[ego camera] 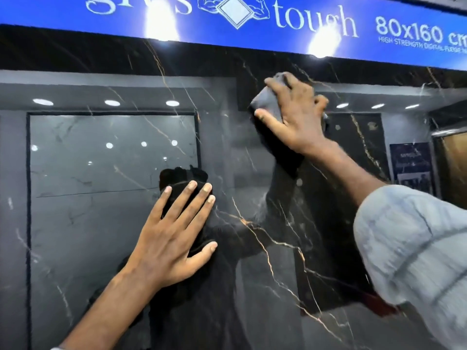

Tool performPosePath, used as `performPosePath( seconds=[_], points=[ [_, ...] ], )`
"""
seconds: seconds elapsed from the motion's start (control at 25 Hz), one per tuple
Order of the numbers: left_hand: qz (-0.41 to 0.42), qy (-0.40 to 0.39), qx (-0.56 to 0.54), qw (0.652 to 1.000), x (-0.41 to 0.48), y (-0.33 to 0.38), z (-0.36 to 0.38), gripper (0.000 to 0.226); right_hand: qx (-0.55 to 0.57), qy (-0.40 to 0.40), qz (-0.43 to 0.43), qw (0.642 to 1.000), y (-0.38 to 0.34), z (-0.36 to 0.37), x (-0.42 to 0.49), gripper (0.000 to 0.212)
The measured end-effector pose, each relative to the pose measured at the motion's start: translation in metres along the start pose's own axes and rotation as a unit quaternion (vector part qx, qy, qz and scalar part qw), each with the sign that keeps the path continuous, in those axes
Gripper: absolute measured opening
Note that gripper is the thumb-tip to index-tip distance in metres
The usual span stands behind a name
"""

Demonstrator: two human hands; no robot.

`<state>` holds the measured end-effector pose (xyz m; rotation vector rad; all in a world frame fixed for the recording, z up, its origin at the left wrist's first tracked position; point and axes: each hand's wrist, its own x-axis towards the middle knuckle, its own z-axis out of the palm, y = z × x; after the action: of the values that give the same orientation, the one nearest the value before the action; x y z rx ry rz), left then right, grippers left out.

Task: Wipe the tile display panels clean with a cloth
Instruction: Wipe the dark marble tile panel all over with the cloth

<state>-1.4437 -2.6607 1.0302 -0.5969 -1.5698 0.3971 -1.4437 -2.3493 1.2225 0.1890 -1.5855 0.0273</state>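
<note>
The right hand (pixel 290 114) holds a folded grey cloth (pixel 265 102), pinching it between the thumb below and the curled fingers above, while the palm presses it flat on the black marble tile panel (pixel 278 261). The cloth is just below the blue header sign (pixel 252 11), near the top edge of the panel. I judge that the wiping is now at the upper strip, which is why the arm in the pale sleeve (pixel 417 248) reaches up so high. The left hand (pixel 174 236) lies well below the sign, with all 5 fingers straight and spread, flat on the glossy face and holding nothing. Probably it steadies the body against the push of the other hand. The visible part of the cloth runs steeply from the index fingertip down toward the thumb, and its wide face is against the tile. The hand hides the rest, so I cannot tell its true long axis. The panel stands upright and faces the person.
</note>
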Motion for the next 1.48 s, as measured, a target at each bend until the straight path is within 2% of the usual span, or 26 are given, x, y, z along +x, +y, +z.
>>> performPosePath(
  seconds=[0.04,0.08,0.12,0.2,0.28,0.32,0.36,0.4,0.48,0.52,0.56,0.6,0.64,0.72,0.8,0.88,0.96,1.0,1.08,1.16,1.2,1.32,1.36,1.4,1.44,1.48],
  points=[
    [-0.003,0.003,-0.001,1.000,0.000,0.000,0.001,0.081,0.019,0.000,0.072,0.997,-0.006,0.004,-0.012,0.077],
    [-0.004,0.004,-0.001,1.000,0.000,-0.001,0.001,0.080,0.021,0.005,0.084,0.996,-0.018,0.007,-0.033,0.078],
    [-0.005,0.003,-0.001,1.000,-0.001,0.000,0.001,0.080,0.019,0.015,0.036,0.999,-0.033,0.010,-0.063,0.076],
    [-0.003,0.003,0.000,1.000,-0.002,0.000,0.000,0.079,0.016,0.003,-0.159,0.987,-0.055,0.009,-0.128,0.070],
    [-0.007,0.001,-0.006,1.000,-0.003,0.002,0.000,0.079,-0.002,-0.040,-0.322,0.946,-0.045,0.002,-0.158,0.068],
    [-0.015,0.000,-0.009,1.000,-0.005,0.005,0.000,0.078,-0.013,-0.049,-0.364,0.930,-0.031,0.000,-0.153,0.067],
    [-0.025,0.001,-0.012,1.000,-0.009,0.009,0.001,0.078,-0.032,-0.048,-0.371,0.927,-0.017,0.000,-0.140,0.067],
    [-0.035,0.002,-0.016,0.999,-0.013,0.013,0.001,0.077,-0.048,-0.037,-0.332,0.941,-0.004,0.000,-0.125,0.068],
    [-0.051,-0.003,-0.020,0.998,-0.024,0.022,0.001,0.076,-0.040,-0.010,-0.153,0.987,0.009,-0.001,-0.102,0.069],
    [-0.059,-0.007,-0.020,0.998,-0.029,0.027,0.001,0.075,-0.011,-0.010,-0.073,0.997,0.005,0.001,-0.103,0.070],
    [-0.068,-0.014,-0.022,0.997,-0.035,0.032,0.001,0.075,0.009,-0.013,-0.040,0.999,-0.005,0.003,-0.116,0.071],
    [-0.075,-0.023,-0.025,0.997,-0.041,0.038,0.000,0.076,0.022,-0.018,-0.058,0.998,-0.016,0.007,-0.139,0.072],
    [-0.080,-0.032,-0.027,0.996,-0.046,0.043,0.000,0.077,0.032,-0.029,-0.126,0.991,-0.027,0.010,-0.169,0.071],
    [-0.084,-0.044,-0.028,0.995,-0.052,0.050,-0.001,0.079,0.039,-0.058,-0.302,0.951,-0.036,0.007,-0.221,0.068],
    [-0.092,-0.057,-0.025,0.994,-0.057,0.057,-0.003,0.081,0.033,-0.063,-0.382,0.921,-0.018,0.004,-0.228,0.065],
    [-0.107,-0.075,-0.021,0.991,-0.065,0.067,-0.003,0.085,0.006,-0.041,-0.309,0.950,0.008,0.003,-0.204,0.067],
    [-0.132,-0.087,-0.027,0.987,-0.078,0.086,-0.003,0.090,0.002,-0.029,-0.171,0.985,0.026,-0.001,-0.183,0.069],
    [-0.143,-0.095,-0.031,0.985,-0.085,0.097,-0.003,0.093,0.019,-0.027,-0.116,0.993,0.024,-0.002,-0.186,0.069],
    [-0.146,-0.111,-0.035,0.982,-0.097,0.114,-0.001,0.097,0.061,-0.032,-0.073,0.995,0.002,0.003,-0.227,0.069],
    [-0.131,-0.125,-0.030,0.983,-0.105,0.120,-0.002,0.098,0.085,-0.074,-0.136,0.984,-0.032,0.002,-0.302,0.067],
    [-0.121,-0.130,-0.029,0.984,-0.108,0.121,-0.002,0.098,0.076,-0.095,-0.208,0.970,-0.042,0.001,-0.338,0.065],
    [-0.093,-0.137,-0.036,0.986,-0.116,0.116,-0.006,0.097,0.059,-0.130,-0.420,0.896,-0.032,0.000,-0.373,0.058],
    [-0.088,-0.139,-0.043,0.985,-0.120,0.115,-0.006,0.096,0.062,-0.128,-0.439,0.887,-0.016,0.001,-0.357,0.058],
    [-0.081,-0.140,-0.047,0.986,-0.124,0.114,-0.006,0.096,0.059,-0.110,-0.422,0.898,-0.002,0.000,-0.335,0.060],
    [-0.072,-0.139,-0.048,0.987,-0.129,0.115,-0.006,0.096,0.051,-0.085,-0.369,0.924,0.012,0.000,-0.311,0.062],
    [-0.064,-0.139,-0.046,0.987,-0.133,0.116,-0.005,0.097,0.045,-0.058,-0.280,0.957,0.024,-0.001,-0.288,0.064]
  ],
)
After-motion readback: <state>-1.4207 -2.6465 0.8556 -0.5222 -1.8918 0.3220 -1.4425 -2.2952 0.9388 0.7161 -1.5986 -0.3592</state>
